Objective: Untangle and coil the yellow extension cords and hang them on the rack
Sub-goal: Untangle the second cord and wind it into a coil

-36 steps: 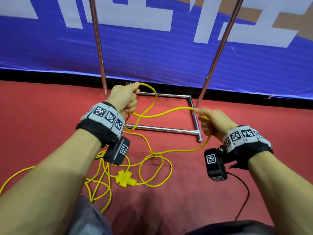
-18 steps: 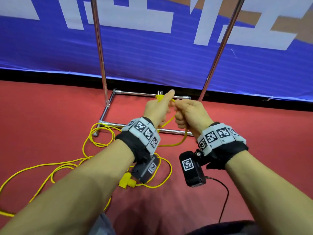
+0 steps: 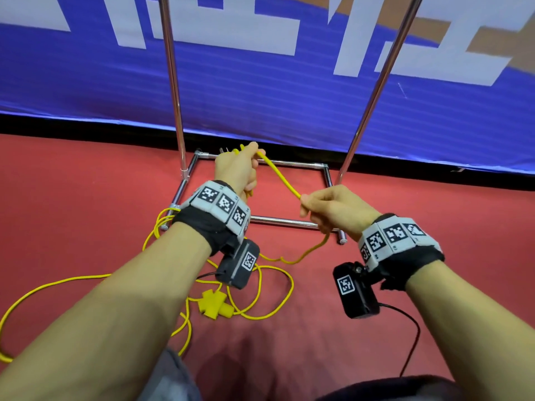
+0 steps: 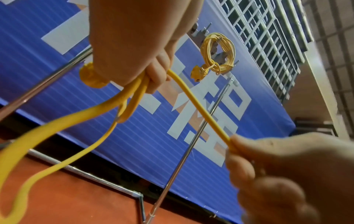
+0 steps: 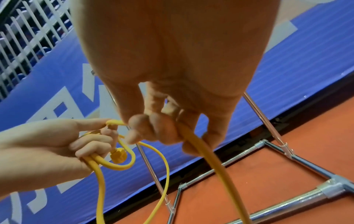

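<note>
Left hand (image 3: 236, 169): fingers (image 4: 157, 75) are curling together and clamping on the yellow cord (image 3: 282, 178); several strands are gathering inside the grip, with the yellow plug (image 4: 91, 78) sitting against the heel side of the fist.
Right hand (image 3: 333, 208): thumb and fingers (image 5: 149, 128) are closing together and pinching a single strand of the same cord.
Cord between the fingers: one straight run is stretching from the left fingertips down to the right fingertips, above the rack base.
Cord beyond the right fingers: it is dropping from the underside of the right fist and curving back toward the loose loops on the floor.
Cord below the left fingers: short loops are hanging from the fist in the right wrist view, one curling around the plug.
Loose cord on the floor (image 3: 434, 212): loops are lying under both wrists and trailing off to the left of the left forearm; a yellow multi-outlet end (image 3: 214, 303) is lying among them.
Rack (image 3: 289, 221): chrome base tubes are lying on the floor beneath and beyond both sets of fingers; two uprights are rising past them in front of the blue banner (image 3: 260, 91).
Coiled cord (image 4: 218, 53): a finished yellow coil is hanging high on the rack, well above the left fingers, in the left wrist view.
</note>
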{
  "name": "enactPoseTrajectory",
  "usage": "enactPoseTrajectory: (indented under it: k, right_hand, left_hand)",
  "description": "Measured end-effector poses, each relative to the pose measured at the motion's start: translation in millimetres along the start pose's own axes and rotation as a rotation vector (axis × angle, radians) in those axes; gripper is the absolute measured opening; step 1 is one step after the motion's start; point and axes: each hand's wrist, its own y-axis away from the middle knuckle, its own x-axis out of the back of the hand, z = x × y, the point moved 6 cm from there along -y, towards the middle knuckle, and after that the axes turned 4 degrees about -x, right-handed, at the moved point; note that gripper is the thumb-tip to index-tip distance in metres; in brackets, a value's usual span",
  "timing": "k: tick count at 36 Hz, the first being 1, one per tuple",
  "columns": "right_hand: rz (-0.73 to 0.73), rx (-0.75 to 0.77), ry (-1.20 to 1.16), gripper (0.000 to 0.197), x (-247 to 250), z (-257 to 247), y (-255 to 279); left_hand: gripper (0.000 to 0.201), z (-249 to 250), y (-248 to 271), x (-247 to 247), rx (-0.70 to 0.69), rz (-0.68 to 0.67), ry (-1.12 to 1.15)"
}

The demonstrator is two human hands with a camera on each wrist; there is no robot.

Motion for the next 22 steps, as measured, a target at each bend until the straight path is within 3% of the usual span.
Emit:
enactPoseTrajectory:
  k: [4,7,12,22]
  right_hand:
    - [0.136,0.101,-0.013,0.035,5.1,-21.5,0.4]
    - [0.131,0.149,-0.031,0.034,-6.0,-35.5,-1.1]
    - [0.155,0.145,0.009,0.041,-18.8,-43.9,-4.6]
    - [-0.116,-0.042,-0.145,0.032,-16.7,-19.1,12.2]
  left_hand:
    - [0.035,-8.4,13.7,-13.5,0.027,-0.133,-0.229]
    - [0.037,-16.0,26.8,-27.4,0.043,-0.184,-0.288]
    - [0.032,-15.6,25.5,-29.7,0.039,-0.086,-0.197]
    - [0.033,13.8,17.7,-6.7,0.016,0.004,0.098]
